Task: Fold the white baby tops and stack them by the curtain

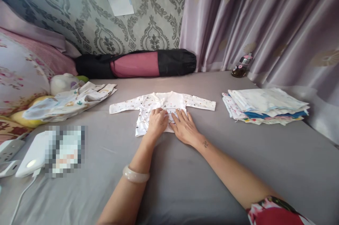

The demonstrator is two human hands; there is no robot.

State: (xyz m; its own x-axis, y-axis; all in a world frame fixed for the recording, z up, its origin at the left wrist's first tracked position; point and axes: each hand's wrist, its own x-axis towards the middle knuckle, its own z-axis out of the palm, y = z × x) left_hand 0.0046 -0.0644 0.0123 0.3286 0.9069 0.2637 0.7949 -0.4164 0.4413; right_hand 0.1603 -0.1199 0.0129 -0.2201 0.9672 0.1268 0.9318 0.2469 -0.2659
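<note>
A small white baby shirt with a scattered print lies face up on the grey bed sheet, its sleeves stretched out to both sides. A drawn figure shows on its front, partly covered by my hands. On the lower middle of the shirt rests my left hand, its fingers bent and drawn together on the cloth; their tips are partly hidden. My right hand lies flat beside it, fingers spread over the shirt's lower right front. A pale bangle circles my left wrist.
A stack of folded clothes sits at right, below a bottle. At left lie loose printed clothes, a plush toy, a white charging device with its cable, and a power strip. A long black-and-pink bag lines the wall.
</note>
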